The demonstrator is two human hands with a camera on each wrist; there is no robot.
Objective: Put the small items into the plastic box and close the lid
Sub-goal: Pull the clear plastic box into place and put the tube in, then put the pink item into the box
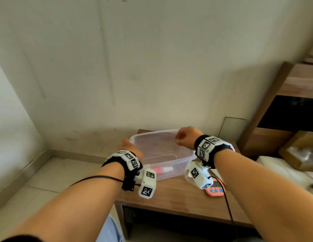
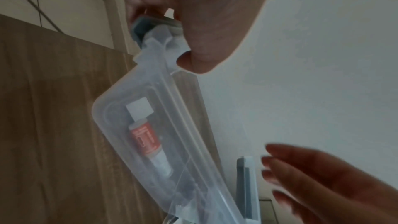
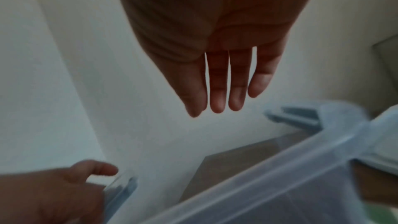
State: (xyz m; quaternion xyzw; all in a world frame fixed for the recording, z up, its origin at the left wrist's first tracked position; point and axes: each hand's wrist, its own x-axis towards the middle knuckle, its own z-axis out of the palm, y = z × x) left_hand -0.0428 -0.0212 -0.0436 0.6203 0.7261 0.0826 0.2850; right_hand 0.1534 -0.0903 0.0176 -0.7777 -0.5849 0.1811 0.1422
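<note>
A clear plastic box (image 1: 180,167) stands on the wooden table (image 1: 178,196) by the wall. Inside lies a small red and white tube (image 1: 163,170), which the left wrist view shows through the clear lid (image 2: 120,101). My left hand (image 1: 129,146) pinches the grey latch (image 2: 148,23) at the lid's left end. My right hand (image 1: 185,137) hovers over the right end with its fingers (image 3: 217,94) straight, holding nothing. A second grey latch (image 3: 295,117) sticks out below it. I cannot tell whether the lid sits fully down.
A small orange device (image 1: 216,190) lies on the table in front of the box's right corner, with a black cable (image 1: 229,215) running past it. A glass pane (image 1: 233,128) leans on the wall. A wooden cabinet and cardboard box (image 1: 301,151) stand right.
</note>
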